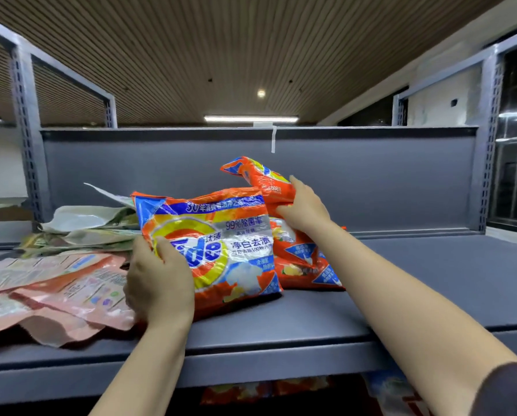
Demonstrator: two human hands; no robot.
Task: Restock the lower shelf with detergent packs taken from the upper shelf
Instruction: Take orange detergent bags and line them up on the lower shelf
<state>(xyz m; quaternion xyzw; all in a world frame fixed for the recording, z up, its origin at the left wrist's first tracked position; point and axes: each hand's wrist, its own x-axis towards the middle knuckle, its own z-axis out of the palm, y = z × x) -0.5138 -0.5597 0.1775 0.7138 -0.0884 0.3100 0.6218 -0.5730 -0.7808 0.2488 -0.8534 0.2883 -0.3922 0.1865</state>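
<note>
Left hand: fingers curled round lower left edge of front orange plastic detergent pack, standing near upright on grey metal upper shelf, printed face toward camera. Right hand: grips top of second orange detergent pack behind it. Pink pouches and pale green pouches lie left.
</note>
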